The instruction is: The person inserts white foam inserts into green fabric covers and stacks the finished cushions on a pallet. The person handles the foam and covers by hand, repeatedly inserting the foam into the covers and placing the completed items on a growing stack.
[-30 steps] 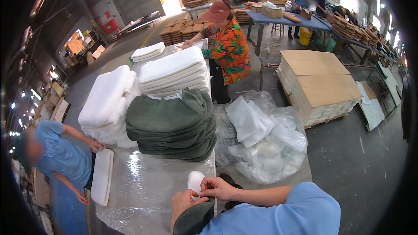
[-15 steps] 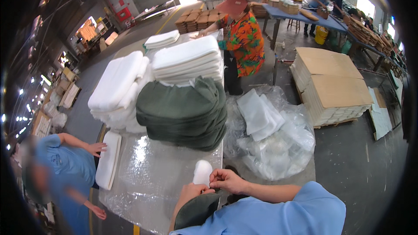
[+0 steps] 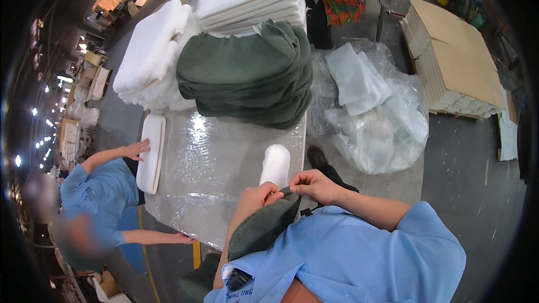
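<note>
A dark green fabric cover hangs from my two hands in front of my body. My left hand is closed on its upper edge, thumb and fingers together. At the same edge, just to the right, my right hand pinches the cloth between thumb and fingertips. Beyond my left hand, a rounded white pad sticks out over the table; whether its lower end lies inside the cover is hidden. Farther along the table rises a stack of dark green covers.
White pads are piled at the table's far end. On the left a co-worker's hand touches a folded white pad. Clear plastic bags lie right of the table; stacked cardboard sheets stand beyond them.
The view has tilted down toward my body, so the table shifts up in it. My hands still hold the green cover's edge. The left co-worker's lower arm has reached to the table edge.
</note>
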`<state>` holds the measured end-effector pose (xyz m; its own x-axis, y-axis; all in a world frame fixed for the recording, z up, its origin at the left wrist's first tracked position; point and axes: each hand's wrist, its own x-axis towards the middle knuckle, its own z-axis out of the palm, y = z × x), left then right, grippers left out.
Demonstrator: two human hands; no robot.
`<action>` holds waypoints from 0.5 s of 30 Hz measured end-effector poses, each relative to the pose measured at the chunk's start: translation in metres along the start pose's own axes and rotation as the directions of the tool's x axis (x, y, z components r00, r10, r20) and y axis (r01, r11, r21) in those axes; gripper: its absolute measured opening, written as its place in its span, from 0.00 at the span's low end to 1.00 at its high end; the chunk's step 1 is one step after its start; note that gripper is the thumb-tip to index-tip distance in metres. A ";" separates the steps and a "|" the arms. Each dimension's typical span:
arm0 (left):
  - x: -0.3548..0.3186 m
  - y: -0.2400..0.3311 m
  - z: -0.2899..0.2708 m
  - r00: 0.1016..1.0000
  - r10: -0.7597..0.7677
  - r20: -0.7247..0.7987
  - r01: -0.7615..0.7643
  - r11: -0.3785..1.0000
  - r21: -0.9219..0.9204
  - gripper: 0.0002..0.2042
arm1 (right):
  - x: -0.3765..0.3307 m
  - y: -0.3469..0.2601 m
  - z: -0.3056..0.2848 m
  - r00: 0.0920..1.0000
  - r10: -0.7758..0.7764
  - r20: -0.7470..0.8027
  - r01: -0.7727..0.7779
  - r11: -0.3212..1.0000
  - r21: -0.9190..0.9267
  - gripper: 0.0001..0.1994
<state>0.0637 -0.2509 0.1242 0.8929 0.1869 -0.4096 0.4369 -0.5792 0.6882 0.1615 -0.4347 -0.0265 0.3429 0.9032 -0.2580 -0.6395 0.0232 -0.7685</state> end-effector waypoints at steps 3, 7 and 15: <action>0.005 -0.016 -0.001 0.989 -0.110 0.094 0.123 0.982 -0.142 0.11 | -0.003 -0.006 0.007 0.993 -0.056 -0.099 0.041 0.988 -0.150 0.05; 0.014 -0.011 -0.006 0.968 -0.214 0.133 0.233 0.961 -0.151 0.13 | -0.010 -0.021 0.020 0.958 -0.267 -0.101 0.194 0.869 -0.456 0.06; 0.027 0.001 -0.011 0.925 -0.271 0.267 0.275 0.961 0.023 0.12 | -0.009 -0.028 0.022 0.918 -0.397 -0.009 0.307 0.725 -0.617 0.06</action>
<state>0.0893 -0.2377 0.1209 0.6781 0.1182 -0.7254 0.6633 -0.5234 0.5348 0.1609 -0.4335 0.0100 0.5744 0.8162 0.0627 0.0666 0.0297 -0.9973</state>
